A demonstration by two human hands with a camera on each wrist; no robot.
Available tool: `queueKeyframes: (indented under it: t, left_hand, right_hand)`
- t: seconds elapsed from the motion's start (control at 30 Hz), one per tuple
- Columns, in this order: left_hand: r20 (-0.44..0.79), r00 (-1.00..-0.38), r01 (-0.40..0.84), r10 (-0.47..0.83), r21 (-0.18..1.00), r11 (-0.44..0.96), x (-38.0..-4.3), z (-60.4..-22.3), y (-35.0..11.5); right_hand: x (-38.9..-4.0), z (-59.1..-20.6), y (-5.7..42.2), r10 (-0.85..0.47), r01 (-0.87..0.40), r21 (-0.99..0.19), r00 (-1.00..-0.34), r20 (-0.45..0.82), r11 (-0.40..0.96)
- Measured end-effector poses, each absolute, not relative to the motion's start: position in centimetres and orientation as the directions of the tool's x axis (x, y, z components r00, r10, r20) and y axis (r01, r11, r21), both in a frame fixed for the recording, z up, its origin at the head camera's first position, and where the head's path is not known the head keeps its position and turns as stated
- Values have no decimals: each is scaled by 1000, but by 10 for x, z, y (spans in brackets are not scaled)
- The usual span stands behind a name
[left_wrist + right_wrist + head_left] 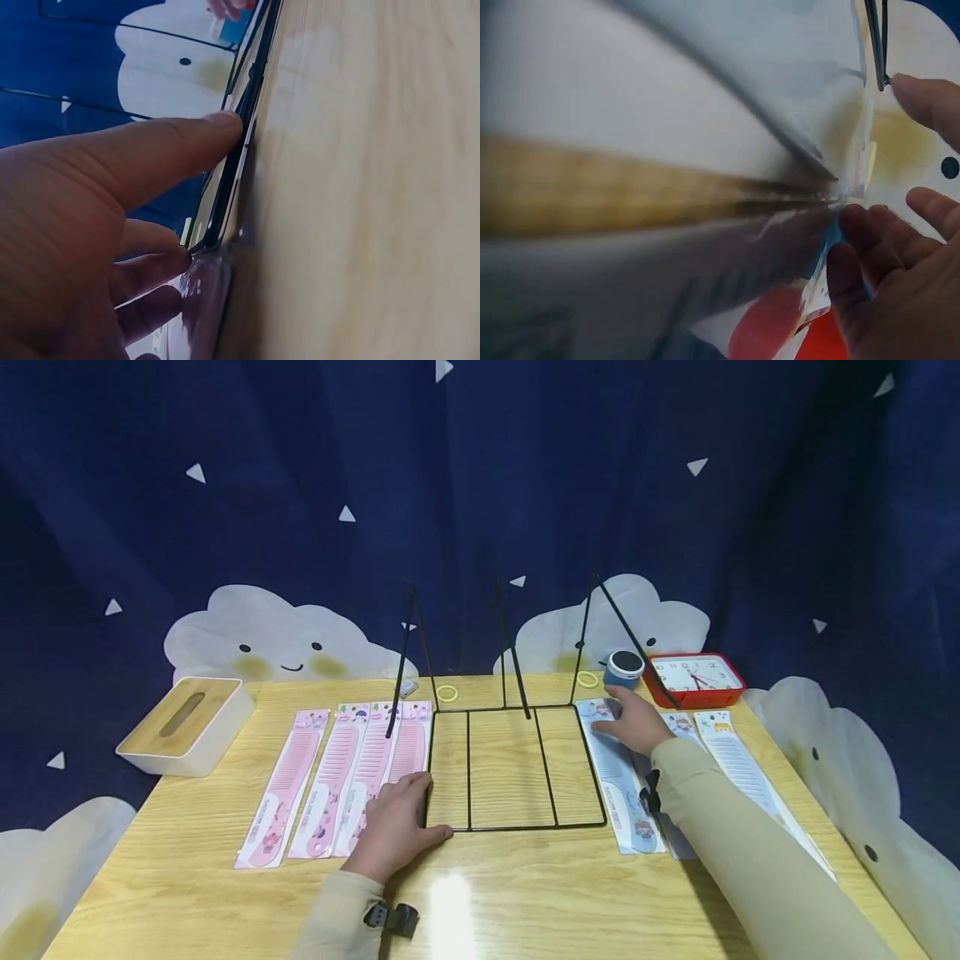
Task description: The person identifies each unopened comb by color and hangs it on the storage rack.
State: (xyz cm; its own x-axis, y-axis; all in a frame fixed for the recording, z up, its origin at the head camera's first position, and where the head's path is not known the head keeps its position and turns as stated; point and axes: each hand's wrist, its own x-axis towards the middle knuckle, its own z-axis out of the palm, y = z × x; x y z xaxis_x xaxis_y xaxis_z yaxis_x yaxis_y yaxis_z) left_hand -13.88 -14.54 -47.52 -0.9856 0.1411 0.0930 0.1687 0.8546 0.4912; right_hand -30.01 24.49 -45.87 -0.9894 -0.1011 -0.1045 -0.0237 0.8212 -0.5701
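A black wire rack (512,828) with upright bars stands mid-table. At its front left corner my left hand (401,827) touches the frame; in the left wrist view the thumb (187,142) lies against the front wire and the fingers are loosely bent at the corner. Pink combs in clear packs (285,793) lie left of the rack, one close beside the fingers. My right hand (636,722) is over the packaged blue combs (618,777) on the right, thumb and fingers spread apart. Whether its fingertips touch a pack, I cannot tell.
A tissue box (217,735) stands at the left. Behind the right hand are a blue cylinder with a black top (624,668) and a red clock (701,697). Two yellow rings (447,693) lie near the table's back edge, before a dark blue curtain (480,485).
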Motion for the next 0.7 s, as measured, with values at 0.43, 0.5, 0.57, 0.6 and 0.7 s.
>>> queueKeyframes:
  t: [0.43, 0.5, 0.57, 0.6, 0.7]
  left_hand:
    - [92, -986, 165, 138, 462, 872, -139, -475, -144]
    - [85, -987, 160, 135, 463, 872, -139, -474, -143]
    - [81, -987, 159, 137, 467, 870, -139, -474, -143]
    - [80, -987, 159, 138, 468, 869, -140, -474, -143]
    - [77, -988, 157, 136, 467, 870, -139, -473, -142]
  right_hand:
    - [-313, -452, 237, -81, 23, -525, -981, -175, 851]
    - [-314, -453, 238, -77, 24, -521, -982, -171, 853]
    - [-316, -455, 240, -68, 22, -517, -986, -154, 856]
    - [-316, -456, 241, -60, 22, -517, -988, -141, 855]
    - [-316, -458, 245, -29, 29, -522, -994, -103, 853]
